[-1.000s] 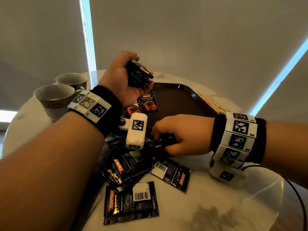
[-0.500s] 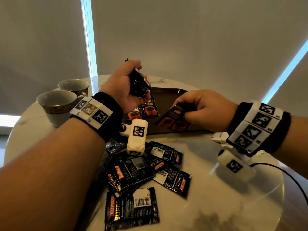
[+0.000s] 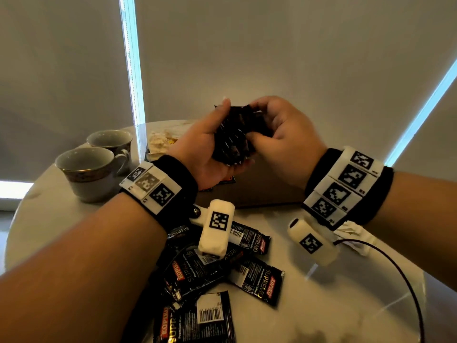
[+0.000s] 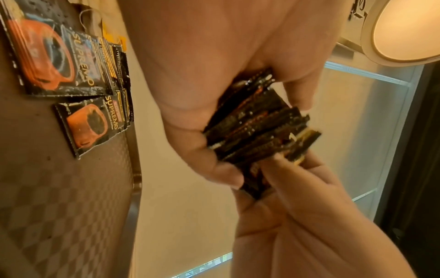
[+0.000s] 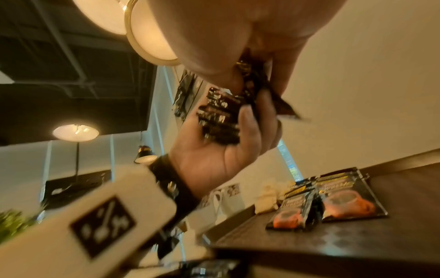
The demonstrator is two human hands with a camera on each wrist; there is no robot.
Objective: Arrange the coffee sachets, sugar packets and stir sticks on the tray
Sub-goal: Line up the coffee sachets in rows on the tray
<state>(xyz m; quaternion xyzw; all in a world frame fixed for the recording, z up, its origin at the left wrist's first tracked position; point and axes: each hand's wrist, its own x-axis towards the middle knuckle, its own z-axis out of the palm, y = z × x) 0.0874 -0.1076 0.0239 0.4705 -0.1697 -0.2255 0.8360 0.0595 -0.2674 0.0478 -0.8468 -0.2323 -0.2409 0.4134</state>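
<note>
The left hand (image 3: 205,154) cups an upright stack of coffee sachets (image 3: 232,139) above the tray (image 3: 259,191); the right hand (image 3: 284,139), touching the stack's right side, pinches one sachet against it; two sachet piles (image 4: 71,79) already lie at the tray's far left; loose sachets (image 3: 222,273) litter the near surface (image 3: 333,305).

Two cups (image 3: 91,173), one tray (image 3: 259,194), two hands (image 3: 205,149).

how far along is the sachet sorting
Early. Done: two small groups of coffee sachets lie on the tray. In hand: the left hand grips a bundle of sachets and the right hand adds to it. Left: loose sachets on the table.
</note>
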